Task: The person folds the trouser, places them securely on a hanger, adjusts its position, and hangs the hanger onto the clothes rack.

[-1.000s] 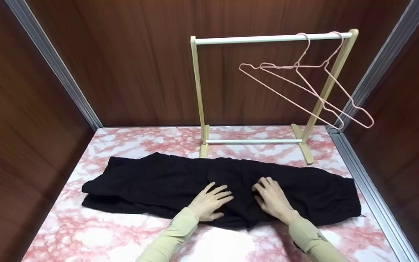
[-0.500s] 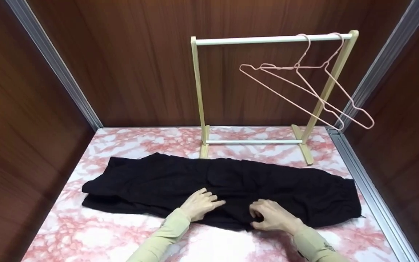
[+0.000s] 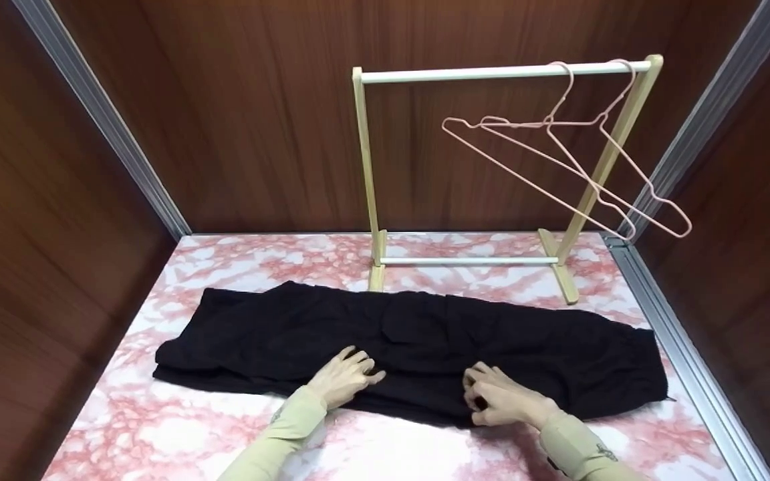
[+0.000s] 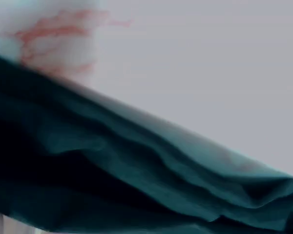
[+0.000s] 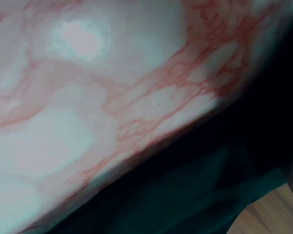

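A pair of black trousers (image 3: pixel 525 334) lies sideways along the table, folded lengthwise, its gathered end at the right and a pocket flap near the middle. My left hand (image 3: pixel 339 379) rests on the cloth left of centre, close to the near edge, with its fingers a little bent and its thumb spread out to the right. Further right, my right hand (image 3: pixel 504 399) has its fingers and thumb curled at the near edge, pinching the cloth there. In the left wrist view the black cloth (image 4: pixel 112 146) shows soft folds; the right wrist view has its dark edge (image 5: pixel 185 180) over the tabletop.
Behind the trousers stands a small wooden rack (image 3: pixel 367 167) with a white bar. Two pink hangers (image 3: pixel 562 143) hang at its right end. The pink-and-white marbled table (image 3: pixel 178 434) is enclosed by brown wood panels (image 3: pixel 258 133) with metal corner strips (image 3: pixel 117 137).
My left hand has slid left and nearer along the cloth. My right hand has drawn back to the near edge, its fingers curling in. The front layer of cloth lies flatter.
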Action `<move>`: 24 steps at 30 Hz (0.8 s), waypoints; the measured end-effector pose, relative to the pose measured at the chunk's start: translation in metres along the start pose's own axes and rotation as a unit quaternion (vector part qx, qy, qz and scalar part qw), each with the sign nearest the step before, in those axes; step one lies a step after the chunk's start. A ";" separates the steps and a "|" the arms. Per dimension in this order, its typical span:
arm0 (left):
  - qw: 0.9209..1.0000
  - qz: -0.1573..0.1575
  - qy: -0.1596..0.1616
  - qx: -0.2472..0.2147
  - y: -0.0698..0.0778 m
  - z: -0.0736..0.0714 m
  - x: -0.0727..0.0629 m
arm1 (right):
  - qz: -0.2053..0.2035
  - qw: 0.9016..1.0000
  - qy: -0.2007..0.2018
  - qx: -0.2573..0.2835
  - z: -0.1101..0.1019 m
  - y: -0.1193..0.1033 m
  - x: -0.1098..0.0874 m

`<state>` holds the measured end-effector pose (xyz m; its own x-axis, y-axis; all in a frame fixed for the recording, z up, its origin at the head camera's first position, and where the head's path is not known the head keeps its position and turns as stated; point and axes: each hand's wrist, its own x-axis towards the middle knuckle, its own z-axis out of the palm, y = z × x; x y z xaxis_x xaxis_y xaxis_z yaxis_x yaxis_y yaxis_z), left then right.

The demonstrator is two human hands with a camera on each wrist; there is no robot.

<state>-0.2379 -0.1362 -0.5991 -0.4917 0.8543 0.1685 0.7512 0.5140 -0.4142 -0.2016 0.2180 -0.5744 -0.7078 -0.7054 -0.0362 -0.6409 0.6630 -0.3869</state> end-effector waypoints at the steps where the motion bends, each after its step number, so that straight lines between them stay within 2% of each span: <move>1: 0.999 -0.012 -0.030 -0.030 -0.001 -0.001 -0.002 | 0.002 1.000 -0.003 -0.004 0.000 -0.001 0.000; 2: 0.996 -0.027 -0.059 -0.064 -0.001 -0.002 -0.004 | 0.006 1.000 -0.006 -0.005 0.000 -0.001 0.000; 4: 0.981 -0.067 -0.107 -0.146 -0.003 -0.005 -0.006 | 0.017 1.000 -0.006 0.011 -0.001 -0.001 -0.001; 5: 0.971 -0.090 -0.120 -0.186 -0.003 -0.007 -0.007 | 0.022 1.000 0.001 0.022 -0.002 -0.001 -0.001; 7: 0.956 -0.126 -0.122 -0.237 -0.004 -0.010 -0.005 | 0.040 0.998 0.024 0.045 -0.002 0.002 -0.003; 8: 0.950 -0.144 -0.110 -0.253 -0.003 -0.012 -0.004 | 0.046 0.997 0.041 0.051 -0.003 0.004 -0.003; 9: 0.949 -0.160 -0.086 -0.259 -0.003 -0.012 -0.001 | 0.048 0.996 0.065 0.048 -0.003 0.007 -0.004; 12: 0.955 -0.193 0.003 -0.225 0.000 -0.011 0.010 | 0.058 0.987 0.148 -0.001 -0.005 0.015 -0.007; 13: 0.954 -0.206 0.027 -0.217 0.001 -0.010 0.015 | 0.057 0.982 0.180 -0.026 -0.006 0.018 -0.008; 15: 0.952 -0.223 0.054 -0.203 0.003 -0.007 0.023 | 0.065 0.963 0.252 -0.071 -0.009 0.027 -0.013; 17: 0.947 -0.234 0.036 -0.216 0.005 -0.005 0.029 | 0.099 0.937 0.320 -0.102 -0.014 0.040 -0.020; 19: 0.938 -0.242 -0.013 -0.249 0.007 -0.003 0.032 | 0.157 0.904 0.381 -0.114 -0.022 0.054 -0.031; 20: 0.931 -0.245 -0.040 -0.266 0.007 -0.002 0.032 | 0.199 0.886 0.404 -0.109 -0.026 0.061 -0.039; 22: 0.917 -0.253 -0.086 -0.297 0.008 -0.001 0.032 | 0.293 0.850 0.431 -0.084 -0.036 0.074 -0.057; 24: 0.904 -0.262 -0.122 -0.315 0.007 0.000 0.030 | 0.377 0.811 0.446 -0.037 -0.044 0.087 -0.078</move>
<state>-0.2471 -0.1064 -0.5967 -0.8771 0.4786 -0.0395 0.4520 0.8505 0.2690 -0.2156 0.3419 -0.5652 -0.8187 0.3479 0.4569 0.0820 0.8582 -0.5067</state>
